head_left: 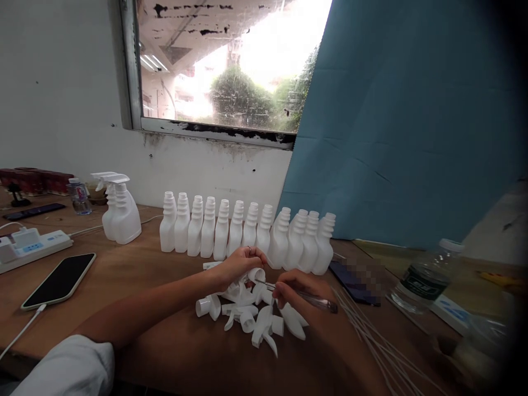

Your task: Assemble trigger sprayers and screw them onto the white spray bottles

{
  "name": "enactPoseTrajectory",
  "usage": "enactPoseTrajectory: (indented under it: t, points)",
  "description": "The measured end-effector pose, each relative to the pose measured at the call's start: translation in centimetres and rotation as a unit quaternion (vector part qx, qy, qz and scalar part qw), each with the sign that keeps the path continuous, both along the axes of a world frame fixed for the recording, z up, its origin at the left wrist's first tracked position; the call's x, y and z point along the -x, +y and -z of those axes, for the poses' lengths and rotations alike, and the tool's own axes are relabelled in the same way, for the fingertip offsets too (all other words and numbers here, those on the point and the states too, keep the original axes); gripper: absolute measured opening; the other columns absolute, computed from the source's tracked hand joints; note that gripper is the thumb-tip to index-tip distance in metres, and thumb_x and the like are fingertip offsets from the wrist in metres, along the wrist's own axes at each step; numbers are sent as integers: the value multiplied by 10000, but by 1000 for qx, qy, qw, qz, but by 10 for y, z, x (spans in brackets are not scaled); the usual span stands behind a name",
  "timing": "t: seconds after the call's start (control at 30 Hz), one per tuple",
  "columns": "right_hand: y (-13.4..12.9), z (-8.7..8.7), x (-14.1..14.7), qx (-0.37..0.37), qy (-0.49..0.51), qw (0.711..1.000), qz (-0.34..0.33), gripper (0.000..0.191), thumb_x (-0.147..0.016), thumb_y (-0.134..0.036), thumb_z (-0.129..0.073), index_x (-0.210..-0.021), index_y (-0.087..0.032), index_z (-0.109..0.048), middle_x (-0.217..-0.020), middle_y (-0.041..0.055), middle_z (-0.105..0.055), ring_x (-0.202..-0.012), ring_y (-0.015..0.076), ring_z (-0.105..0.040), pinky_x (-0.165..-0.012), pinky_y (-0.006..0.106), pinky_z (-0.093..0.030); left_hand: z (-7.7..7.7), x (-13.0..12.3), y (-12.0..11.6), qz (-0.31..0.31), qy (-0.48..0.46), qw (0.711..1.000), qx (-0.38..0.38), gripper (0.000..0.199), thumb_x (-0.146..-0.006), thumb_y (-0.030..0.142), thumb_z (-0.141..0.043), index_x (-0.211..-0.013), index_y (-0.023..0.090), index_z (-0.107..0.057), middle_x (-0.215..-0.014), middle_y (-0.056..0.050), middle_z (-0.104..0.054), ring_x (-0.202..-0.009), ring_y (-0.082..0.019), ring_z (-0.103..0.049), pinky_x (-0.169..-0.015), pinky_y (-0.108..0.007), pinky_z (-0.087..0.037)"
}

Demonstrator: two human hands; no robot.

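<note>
Near the table's middle, my left hand (239, 268) is closed around a white spray trigger head (256, 275), its round collar facing right. My right hand (303, 291) grips a thin screwdriver-like tool (317, 301) with a shiny handle. The tool's metal shaft points left, and its tip is at the collar's opening; how deep it goes I cannot tell. Below both hands lies a loose pile of white trigger heads (262, 325), partly covered by my fingers. Just behind my hands stands a row of white bottles (223, 231) without tops.
Two white bottles with trigger heads (124, 217) stand at the left. A phone (60, 281) on a cable and a power strip (35, 250) lie nearby. To the right are thin white tubes (363, 330), a dark flat device (352, 280) and a water bottle (424, 280).
</note>
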State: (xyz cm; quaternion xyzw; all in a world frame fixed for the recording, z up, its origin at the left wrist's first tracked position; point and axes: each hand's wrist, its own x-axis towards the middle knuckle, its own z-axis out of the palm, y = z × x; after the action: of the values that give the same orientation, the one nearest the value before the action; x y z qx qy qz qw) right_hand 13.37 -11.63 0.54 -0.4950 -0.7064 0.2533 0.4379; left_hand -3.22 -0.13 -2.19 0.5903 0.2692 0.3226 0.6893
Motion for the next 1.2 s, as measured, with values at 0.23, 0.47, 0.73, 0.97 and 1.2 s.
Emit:
enactPoseTrajectory:
  t: [0.23, 0.47, 0.73, 0.97, 1.2]
  points:
    - [3, 4, -1, 4, 15, 1000, -10, 285, -924, -412, -532, -759, -202, -635, -692, 16, -693, -659, 167, -663, -635, 259, -503, -1, 1, 3, 6, -3, 1000, 28, 159, -710, 246, -653, -832, 178, -576, -676, 37, -550, -430, -61, -432, -338, -159, -347]
    - [5, 12, -4, -23, 50, 998, 3, 267, -927, -430, -552, -827, -201, -646, -754, 18, -698, -708, 160, -663, -671, 251, -501, -5, 4, 2, 17, -30, 998, 52, 171, -728, 297, -635, -814, 184, -539, -657, 50, -534, -356, -59, -422, -318, -187, -299]
    - [4, 5, 1, -2, 13, 1000, -8, 259, -932, -381, -525, -779, -202, -633, -718, 8, -680, -678, 154, -640, -638, 250, -478, -1, 1, 1, 4, -24, 998, 51, 118, -728, 247, -630, -777, 165, -560, -623, 40, -525, -381, -62, -425, -326, -176, -309]
    - [15, 25, 2, -123, -12, 992, -16, 160, -959, -326, -522, -967, -236, -653, -939, 27, -708, -836, 168, -681, -731, 262, -540, -9, 4, -6, 47, -21, 994, 98, 180, -731, 317, -608, -793, 178, -513, -576, 43, -477, -396, -70, -411, -370, -181, -250]
    - [26, 28, -1, -283, -118, 948, -90, 324, -957, -178, -497, -1207, -299, -664, -1276, 32, -664, -1197, 224, -605, -987, 367, -518, -5, 4, 0, 54, 43, 994, 81, 236, -763, 397, -569, -804, 172, -509, -571, 28, -459, -454, -101, -430, -427, -211, -307]
